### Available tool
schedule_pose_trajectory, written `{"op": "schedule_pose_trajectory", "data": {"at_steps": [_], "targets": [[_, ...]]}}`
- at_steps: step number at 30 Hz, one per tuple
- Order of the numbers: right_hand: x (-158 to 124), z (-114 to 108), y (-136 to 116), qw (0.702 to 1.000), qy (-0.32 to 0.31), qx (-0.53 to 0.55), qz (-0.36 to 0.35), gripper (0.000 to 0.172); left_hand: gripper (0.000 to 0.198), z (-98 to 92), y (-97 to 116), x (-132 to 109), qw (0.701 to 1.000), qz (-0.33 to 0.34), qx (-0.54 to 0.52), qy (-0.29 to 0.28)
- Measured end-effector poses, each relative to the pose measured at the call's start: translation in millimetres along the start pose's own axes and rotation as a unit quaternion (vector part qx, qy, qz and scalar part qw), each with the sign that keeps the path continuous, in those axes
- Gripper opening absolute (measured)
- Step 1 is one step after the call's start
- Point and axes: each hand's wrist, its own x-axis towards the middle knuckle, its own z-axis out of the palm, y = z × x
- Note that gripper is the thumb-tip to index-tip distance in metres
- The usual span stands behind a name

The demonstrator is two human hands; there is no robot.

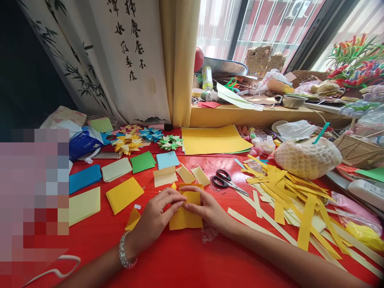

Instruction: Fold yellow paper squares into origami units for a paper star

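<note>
A piece of yellow paper (186,219) with a fold across it is pinched between my two hands above the red table. My left hand (154,214), with a beaded bracelet on the wrist, is closed on the paper's upper left part. My right hand (207,209) grips its right side, thumb in front. Under the left hand, a small folded yellow piece (133,218) partly shows. Just beyond the hands lie a creased cream sheet (165,176) and two narrow cream folded pieces, one of them on the right (200,176). Black-handled scissors (223,180) rest to the right, slightly open.
Stacks of coloured paper, among them yellow (124,195), blue (85,179) and green (143,162), lie left. Folded paper rings (127,144) and large yellow sheets (214,139) are behind. Yellow strips (285,192) heap at right near a netted coconut (309,157). The left edge is pixelated.
</note>
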Motion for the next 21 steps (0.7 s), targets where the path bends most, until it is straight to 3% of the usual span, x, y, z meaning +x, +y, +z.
{"op": "schedule_pose_trajectory", "data": {"at_steps": [13, 21], "targets": [[1.7, 3.1, -2.2, 0.991, -0.017, 0.128, 0.017, 0.04, 0.019, -0.8, 2.1, 3.0, 0.999, -0.016, -0.046, 0.004], [0.1, 6.1, -6.1, 0.989, -0.022, 0.134, 0.051, 0.023, 0.018, -1.6, 0.1, 1.7, 0.999, -0.014, -0.039, 0.028]]}}
